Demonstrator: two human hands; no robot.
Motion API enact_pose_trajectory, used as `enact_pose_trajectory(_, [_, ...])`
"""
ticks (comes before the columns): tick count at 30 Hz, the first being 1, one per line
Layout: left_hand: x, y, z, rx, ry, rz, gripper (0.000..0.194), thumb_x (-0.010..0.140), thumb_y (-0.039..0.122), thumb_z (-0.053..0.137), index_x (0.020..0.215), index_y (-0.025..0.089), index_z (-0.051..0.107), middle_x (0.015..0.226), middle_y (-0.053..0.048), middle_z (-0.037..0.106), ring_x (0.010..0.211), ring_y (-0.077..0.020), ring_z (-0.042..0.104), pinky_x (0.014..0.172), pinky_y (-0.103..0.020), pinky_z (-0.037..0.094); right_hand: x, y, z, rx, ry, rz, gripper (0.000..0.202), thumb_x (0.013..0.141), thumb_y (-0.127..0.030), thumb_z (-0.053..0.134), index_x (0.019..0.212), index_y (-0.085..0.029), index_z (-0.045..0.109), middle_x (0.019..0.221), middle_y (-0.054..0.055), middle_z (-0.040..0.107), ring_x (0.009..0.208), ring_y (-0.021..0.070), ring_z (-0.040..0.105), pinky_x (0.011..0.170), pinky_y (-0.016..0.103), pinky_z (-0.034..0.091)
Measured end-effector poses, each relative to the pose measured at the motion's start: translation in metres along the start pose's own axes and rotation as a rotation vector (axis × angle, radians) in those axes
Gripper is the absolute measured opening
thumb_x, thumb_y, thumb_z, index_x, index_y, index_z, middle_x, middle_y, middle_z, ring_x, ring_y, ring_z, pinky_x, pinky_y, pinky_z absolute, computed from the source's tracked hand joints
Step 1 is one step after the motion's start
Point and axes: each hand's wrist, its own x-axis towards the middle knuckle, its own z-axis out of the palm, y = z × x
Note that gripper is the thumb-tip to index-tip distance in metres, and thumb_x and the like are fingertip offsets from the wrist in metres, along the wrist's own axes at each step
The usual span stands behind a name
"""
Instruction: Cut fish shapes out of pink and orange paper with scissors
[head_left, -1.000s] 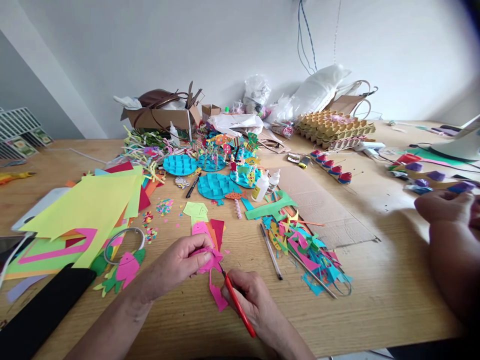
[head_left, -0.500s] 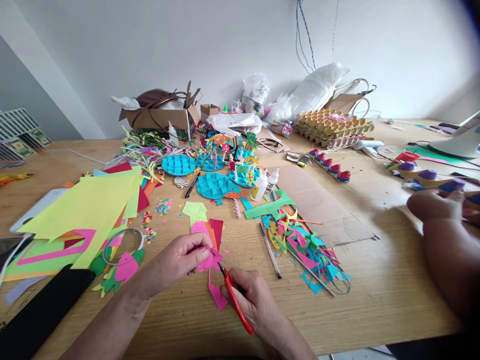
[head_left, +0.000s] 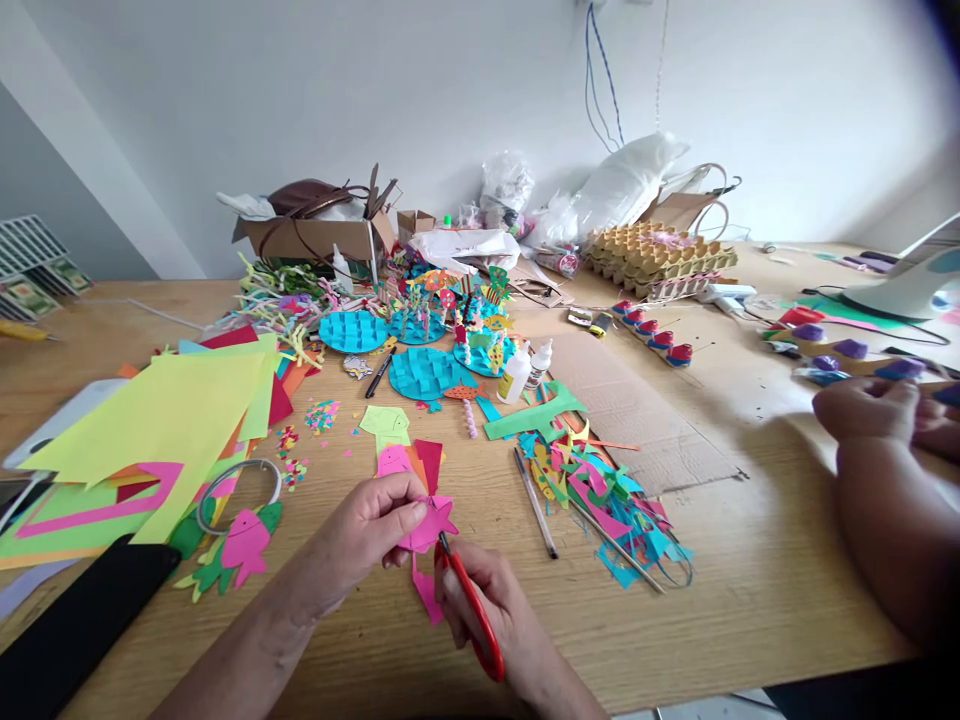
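Note:
My left hand [head_left: 384,525] pinches a pink paper piece [head_left: 433,522] with a pointed, tail-like end turned to the right. In my right hand [head_left: 487,600] are red-handled scissors [head_left: 480,620], their tip at the lower right edge of the pink piece. Below it, a narrow pink strip [head_left: 426,592] hangs or lies by my right fingers; whether it is still joined I cannot tell. Just beyond my left hand lie another pink piece [head_left: 393,460], a light green piece [head_left: 385,424] and a dark red piece [head_left: 430,465].
Coloured paper sheets [head_left: 172,400] and cut fish [head_left: 246,540] lie left. Blue discs [head_left: 431,374], glue bottles [head_left: 514,376], a pen [head_left: 535,502], paper scraps [head_left: 607,500] and cardboard [head_left: 637,410] lie ahead and right. Another person's hand [head_left: 862,410] is at far right.
The pink piece has turned in my left hand, so its pointed end now shows to the right. The scissors have shifted slightly and sit at its lower edge. The view has moved a little.

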Motion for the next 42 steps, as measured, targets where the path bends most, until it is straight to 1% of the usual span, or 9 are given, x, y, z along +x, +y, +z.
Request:
enact_pose_trajectory(4, [0.0,-0.005,0.001,0.005,0.016,0.003,0.02,0.078,0.032,0.049,0.064,0.018,0.045,0.053,0.007,0.042,0.047,-0.0079,0.037,0.046,-0.02,0.03,0.001,0.0,0.002,0.055,-0.008,0.027,0.05,0.079,-0.063,0.046,0.057,-0.019,0.039,0.046,-0.007,0.035,0.039,0.0064,0.03,0.038,0.017,0.027])
enact_pose_trajectory(11, [0.001,-0.008,0.001,0.077,0.007,0.019,0.024,0.08,0.033,0.045,0.061,0.019,0.041,0.054,0.007,0.036,0.049,-0.0086,0.03,0.046,-0.021,0.026,0.002,0.001,0.002,0.07,-0.013,-0.008,0.049,0.081,-0.062,0.045,0.059,-0.018,0.042,0.046,-0.006,0.037,0.038,0.0063,0.03,0.036,0.017,0.027])
enact_pose_trajectory(16, [0.001,-0.005,0.0,0.2,0.021,0.033,0.027,0.082,0.036,0.041,0.059,0.02,0.038,0.052,0.008,0.033,0.049,-0.0096,0.032,0.047,-0.023,0.026,0.003,0.002,0.002,0.093,0.01,0.015,0.052,0.077,-0.066,0.047,0.059,-0.018,0.044,0.044,-0.006,0.037,0.036,0.0064,0.029,0.035,0.018,0.026])
enact_pose_trajectory(19, [0.001,-0.004,0.001,0.237,0.015,0.044,0.028,0.081,0.036,0.039,0.058,0.021,0.037,0.052,0.007,0.033,0.049,-0.0101,0.032,0.048,-0.024,0.026,0.003,0.002,0.001,0.086,0.001,0.015,0.051,0.078,-0.066,0.046,0.059,-0.018,0.044,0.044,-0.007,0.037,0.037,0.0066,0.029,0.036,0.018,0.027])
enact_pose_trajectory(23, [0.001,-0.004,0.002,0.25,0.024,0.054,0.028,0.081,0.035,0.039,0.057,0.021,0.035,0.052,0.007,0.033,0.05,-0.0103,0.033,0.048,-0.024,0.027,0.003,0.002,0.0,0.072,-0.015,0.009,0.049,0.081,-0.062,0.045,0.06,-0.018,0.043,0.046,-0.006,0.037,0.04,0.0074,0.031,0.038,0.018,0.029])
enact_pose_trajectory(29, [0.003,-0.005,0.004,0.26,0.044,0.056,0.028,0.081,0.034,0.039,0.057,0.022,0.035,0.053,0.007,0.032,0.05,-0.0103,0.032,0.048,-0.023,0.027,0.001,0.003,0.0,0.071,0.004,0.015,0.051,0.079,-0.065,0.045,0.058,-0.019,0.041,0.046,-0.006,0.036,0.039,0.0071,0.031,0.037,0.018,0.027])
enact_pose_trajectory(37, [0.003,-0.01,0.011,0.223,0.057,0.049,0.027,0.081,0.035,0.04,0.058,0.021,0.036,0.053,0.007,0.032,0.049,-0.0103,0.032,0.047,-0.023,0.027,-0.003,0.011,0.0,0.105,0.021,-0.011,0.049,0.083,-0.061,0.045,0.06,-0.018,0.043,0.047,-0.006,0.037,0.039,0.0063,0.03,0.036,0.017,0.026])
enact_pose_trajectory(42, [0.003,-0.009,0.015,0.208,0.058,0.046,0.027,0.081,0.036,0.04,0.059,0.021,0.037,0.054,0.007,0.033,0.05,-0.0103,0.032,0.047,-0.023,0.027,-0.005,0.011,0.0,0.074,0.056,-0.003,0.051,0.082,-0.064,0.043,0.059,-0.018,0.042,0.046,-0.006,0.037,0.038,0.0061,0.028,0.036,0.017,0.026])
